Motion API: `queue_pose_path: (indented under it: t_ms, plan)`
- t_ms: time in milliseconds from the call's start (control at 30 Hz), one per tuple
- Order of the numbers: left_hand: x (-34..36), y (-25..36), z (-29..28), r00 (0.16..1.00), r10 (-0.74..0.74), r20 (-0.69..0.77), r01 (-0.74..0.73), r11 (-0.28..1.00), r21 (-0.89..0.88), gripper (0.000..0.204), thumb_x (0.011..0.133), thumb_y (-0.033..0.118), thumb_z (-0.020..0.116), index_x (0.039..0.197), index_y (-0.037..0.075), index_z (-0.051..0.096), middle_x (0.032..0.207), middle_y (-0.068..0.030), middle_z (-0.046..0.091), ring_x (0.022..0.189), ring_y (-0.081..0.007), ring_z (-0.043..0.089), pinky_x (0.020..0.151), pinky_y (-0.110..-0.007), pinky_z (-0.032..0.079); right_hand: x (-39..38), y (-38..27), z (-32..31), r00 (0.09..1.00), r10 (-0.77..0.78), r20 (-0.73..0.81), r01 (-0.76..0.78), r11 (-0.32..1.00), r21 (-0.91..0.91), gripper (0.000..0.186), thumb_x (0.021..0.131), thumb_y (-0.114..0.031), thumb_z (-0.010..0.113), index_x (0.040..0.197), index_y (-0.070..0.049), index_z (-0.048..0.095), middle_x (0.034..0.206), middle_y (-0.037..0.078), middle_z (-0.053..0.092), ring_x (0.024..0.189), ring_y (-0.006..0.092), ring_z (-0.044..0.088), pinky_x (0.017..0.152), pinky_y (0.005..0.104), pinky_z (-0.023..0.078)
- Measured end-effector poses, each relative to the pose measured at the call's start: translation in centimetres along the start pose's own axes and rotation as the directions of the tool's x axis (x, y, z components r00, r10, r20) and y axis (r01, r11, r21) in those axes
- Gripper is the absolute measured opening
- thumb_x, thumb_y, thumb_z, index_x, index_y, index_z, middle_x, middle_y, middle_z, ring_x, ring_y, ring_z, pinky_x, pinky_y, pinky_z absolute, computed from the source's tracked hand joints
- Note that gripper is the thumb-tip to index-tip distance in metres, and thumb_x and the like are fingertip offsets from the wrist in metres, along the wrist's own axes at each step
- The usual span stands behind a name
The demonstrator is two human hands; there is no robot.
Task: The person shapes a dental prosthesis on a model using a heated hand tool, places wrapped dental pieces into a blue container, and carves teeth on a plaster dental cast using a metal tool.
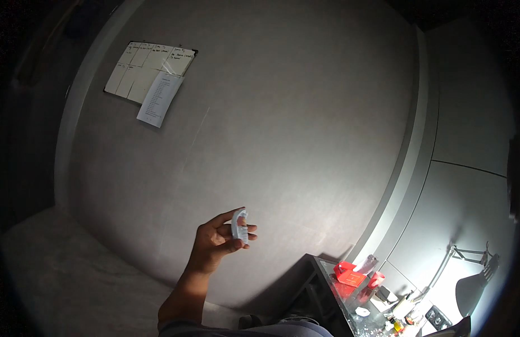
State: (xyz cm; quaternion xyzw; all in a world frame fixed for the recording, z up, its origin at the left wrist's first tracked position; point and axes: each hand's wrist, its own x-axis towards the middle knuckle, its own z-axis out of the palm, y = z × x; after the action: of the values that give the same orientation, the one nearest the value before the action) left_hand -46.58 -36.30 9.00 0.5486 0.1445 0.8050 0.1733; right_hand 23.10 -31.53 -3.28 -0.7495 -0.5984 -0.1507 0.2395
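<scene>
My left hand [218,242] is raised in front of a grey wall [282,140], the forearm coming up from the lower edge. Its thumb and fingers pinch a small white curved object [239,224], held upright at the fingertips. I cannot tell what kind of thing it is. My right hand is not in view.
Sheets of paper [150,76] are stuck to the wall at the upper left. A glass-topped table [333,275] at the lower right carries red boxes [348,274], a red cup [378,278] and several small items. A desk lamp [473,283] shines beside it. A grey cushioned surface [63,269] lies at the lower left.
</scene>
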Motion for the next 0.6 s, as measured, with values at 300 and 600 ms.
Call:
queue_pose_path:
  t_ms: [300,600]
  plan:
    - [0.1,0.1,-2.3,0.975,0.072,-0.208,-0.071,0.997,0.014,0.064,0.08,0.02,0.083,0.131,-0.006,0.053,0.112,-0.0254,0.069,0.096,-0.0341,0.072,0.076,-0.038,0.06,-3.6,-0.4,-1.9,1.0,-0.016,-0.017,0.017,1.0,0.02,0.033,0.092,-0.027,0.071,0.122,-0.013,0.067,0.126,0.014,0.066,0.111,0.0206,0.065,0.094,0.0302,0.052]
    - [-0.1,-0.1,-2.3,0.949,0.087,-0.303,-0.099,0.995,-0.024,0.068,0.08,0.027,0.083,0.133,-0.003,0.052,0.114,-0.0242,0.069,0.099,-0.0356,0.071,0.079,-0.041,0.059,-10.5,-5.2,-10.6,0.997,0.003,-0.074,0.044,0.782,0.622,0.029,0.096,-0.023,0.067,0.124,-0.014,0.069,0.126,0.008,0.067,0.106,0.0222,0.067,0.084,0.0255,0.053]
